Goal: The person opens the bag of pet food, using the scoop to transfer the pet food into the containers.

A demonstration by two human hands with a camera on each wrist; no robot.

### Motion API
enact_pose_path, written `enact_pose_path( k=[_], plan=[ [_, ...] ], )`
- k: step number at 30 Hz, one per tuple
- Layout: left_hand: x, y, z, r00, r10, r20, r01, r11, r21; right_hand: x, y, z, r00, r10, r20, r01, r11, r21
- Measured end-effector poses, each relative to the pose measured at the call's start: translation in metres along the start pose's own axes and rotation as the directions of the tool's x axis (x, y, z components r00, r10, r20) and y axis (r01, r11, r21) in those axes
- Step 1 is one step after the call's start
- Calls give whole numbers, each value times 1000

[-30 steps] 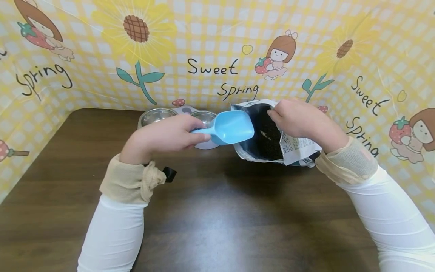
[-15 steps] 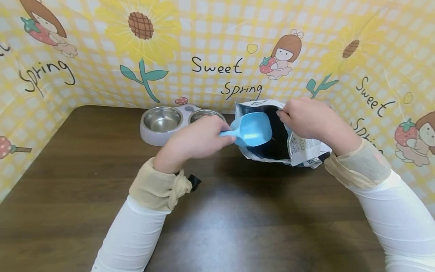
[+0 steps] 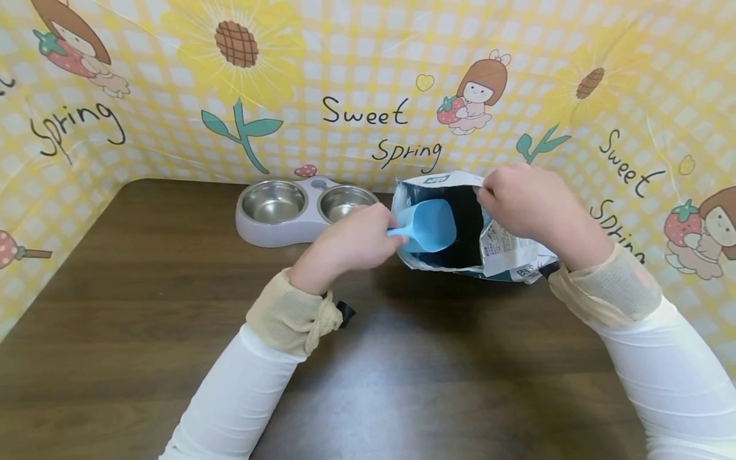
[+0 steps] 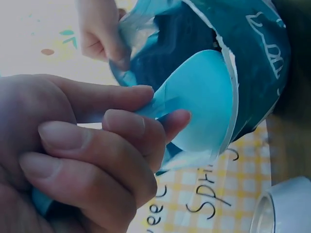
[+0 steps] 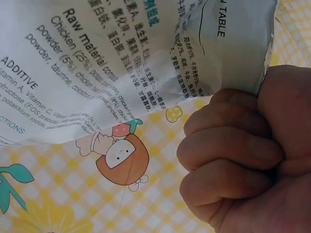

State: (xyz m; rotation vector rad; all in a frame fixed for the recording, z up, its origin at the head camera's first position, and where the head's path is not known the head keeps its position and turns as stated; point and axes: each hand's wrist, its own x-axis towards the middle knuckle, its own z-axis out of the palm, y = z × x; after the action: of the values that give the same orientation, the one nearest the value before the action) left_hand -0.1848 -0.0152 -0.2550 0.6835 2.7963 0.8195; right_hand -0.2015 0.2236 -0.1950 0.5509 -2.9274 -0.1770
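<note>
A light blue scoop (image 3: 435, 225) has its bowl inside the mouth of a pet food bag (image 3: 508, 249). My left hand (image 3: 362, 237) grips the scoop's handle, fingers curled round it, as the left wrist view also shows. At the bag's right rim, my right hand (image 3: 526, 203) pinches the edge and holds the mouth wide. In the right wrist view, the right fingers (image 5: 228, 150) are curled in at the rim beside the printed ingredient panel (image 5: 97, 63). The bag's inside looks dark, and its contents are hidden in shadow.
Left of the bag stands a pale double pet bowl stand (image 3: 270, 235) with two steel bowls (image 3: 275, 203), the right one partly behind the left hand. A yellow checked cloth (image 3: 356, 57) hangs behind the dark wooden table (image 3: 144, 306).
My left hand has moved right with the scoop, whose bowl has gone from the bag's left edge into its mouth. The bowl stand is less covered. The right hand keeps its hold on the rim.
</note>
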Motion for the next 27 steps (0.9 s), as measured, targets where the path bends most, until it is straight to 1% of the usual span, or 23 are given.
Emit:
enact_pose_path(
  k=[6, 12, 16, 18, 19, 23, 27],
  plan=[
    [5, 5, 14, 1000, -9, 3, 8, 999, 41, -3, -1, 4, 999, 26, -42, -26, 1000, -8],
    [8, 5, 18, 999, -54, -6, 54, 998, 25, -3, 5, 6, 993, 60, -106, -62, 998, -15],
    [11, 6, 23, 999, -40, 5, 40, 999, 34, -4, 8, 5, 991, 56, -121, -60, 998, -34],
    [13, 6, 26, 999, -40, 6, 40, 999, 16, -4, 11, 5, 989, 48, -137, -55, 997, -49],
    [14, 6, 28, 999, -39, -3, 39, 999, 14, -4, 13, 5, 988, 47, -145, -55, 997, -56],
    [21, 6, 38, 999, -47, -27, 46, 998, -42, -4, 24, 4, 986, 58, -153, -69, 995, -66],
    [28, 10, 48, 998, -57, -33, 52, 992, -113, 0, 35, 4, 988, 92, -124, -102, 992, -74]
  ],
)
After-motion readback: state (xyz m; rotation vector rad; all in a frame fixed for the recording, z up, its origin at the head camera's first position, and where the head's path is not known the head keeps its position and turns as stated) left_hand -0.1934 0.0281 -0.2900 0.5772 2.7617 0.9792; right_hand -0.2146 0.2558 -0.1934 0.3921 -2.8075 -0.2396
